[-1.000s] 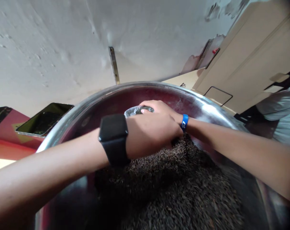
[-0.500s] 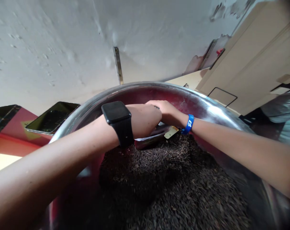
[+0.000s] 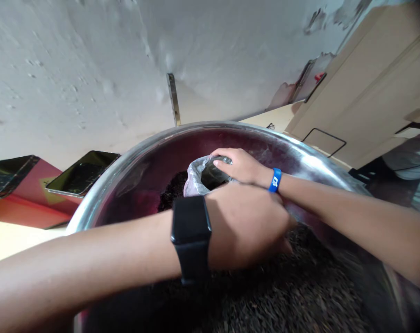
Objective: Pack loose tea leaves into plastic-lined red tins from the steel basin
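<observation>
Got loose tea leaves [image 3: 293,305] below left hand [image 3: 250,224], can't tell spread or grip, with fingers mostly hidden. Just past those, got right hand [image 3: 240,165] curled in close, gripping a plastic bag [image 3: 195,178] by its rim. Beyond the fingers, see metal basin [image 3: 310,162]; left of them, red tins [image 3: 41,176].
</observation>
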Action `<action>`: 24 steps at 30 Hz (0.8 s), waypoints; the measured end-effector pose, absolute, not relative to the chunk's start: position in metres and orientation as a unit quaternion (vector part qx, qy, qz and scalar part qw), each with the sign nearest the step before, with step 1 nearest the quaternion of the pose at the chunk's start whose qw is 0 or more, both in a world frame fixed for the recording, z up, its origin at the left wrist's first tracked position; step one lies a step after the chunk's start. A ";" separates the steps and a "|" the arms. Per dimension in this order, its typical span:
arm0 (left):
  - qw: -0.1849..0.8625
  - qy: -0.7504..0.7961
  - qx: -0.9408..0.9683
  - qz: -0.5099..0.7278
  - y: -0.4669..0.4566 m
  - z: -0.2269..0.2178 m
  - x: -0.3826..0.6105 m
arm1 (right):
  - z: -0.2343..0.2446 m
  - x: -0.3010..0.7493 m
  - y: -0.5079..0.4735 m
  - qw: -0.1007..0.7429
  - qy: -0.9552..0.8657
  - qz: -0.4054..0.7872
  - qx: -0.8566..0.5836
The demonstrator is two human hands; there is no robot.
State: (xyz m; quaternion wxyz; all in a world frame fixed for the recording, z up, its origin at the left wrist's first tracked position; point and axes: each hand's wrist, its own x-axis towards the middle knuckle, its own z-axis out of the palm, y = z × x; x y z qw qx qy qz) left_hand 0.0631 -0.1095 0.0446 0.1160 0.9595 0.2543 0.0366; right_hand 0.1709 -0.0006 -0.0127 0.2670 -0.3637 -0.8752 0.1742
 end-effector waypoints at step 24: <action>0.129 0.189 0.973 0.022 -0.095 0.045 0.060 | -0.015 0.170 0.001 0.288 -0.861 0.187 -0.376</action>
